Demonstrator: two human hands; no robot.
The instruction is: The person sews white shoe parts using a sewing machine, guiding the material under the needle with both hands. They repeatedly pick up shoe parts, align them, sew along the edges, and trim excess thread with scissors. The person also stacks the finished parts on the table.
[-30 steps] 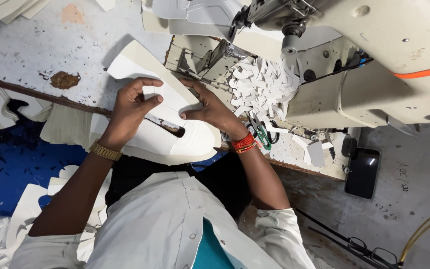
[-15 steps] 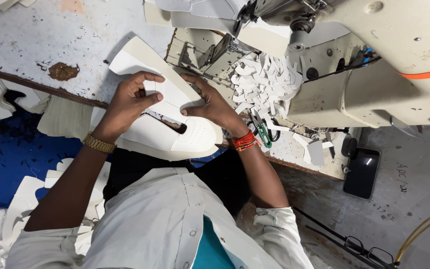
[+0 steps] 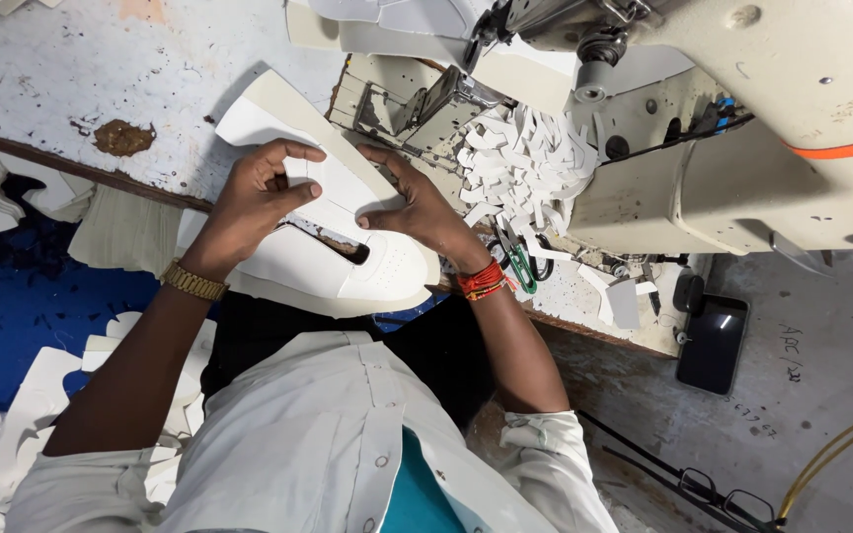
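Note:
A white shoe upper piece [image 3: 348,252] with a beige lining lies flat at the near edge of the worn white worktable [image 3: 101,79]. My left hand [image 3: 254,202], with a gold watch at the wrist, pinches its left flap between thumb and fingers. My right hand [image 3: 417,207], with red thread bands at the wrist, presses and grips the right flap beside the central slit. Both hands sit just in front of the cream sewing machine [image 3: 742,128].
A heap of white trimmed scraps [image 3: 525,163] lies by the machine base, with green-handled snips [image 3: 517,262] beside it. A black phone [image 3: 713,341] rests on the right ledge. More white cut pieces [image 3: 41,405] lie on the blue floor at the left. Eyeglasses [image 3: 723,494] lie lower right.
The view has shifted slightly. My hands have slid a little along the upper piece, staying on its two flaps.

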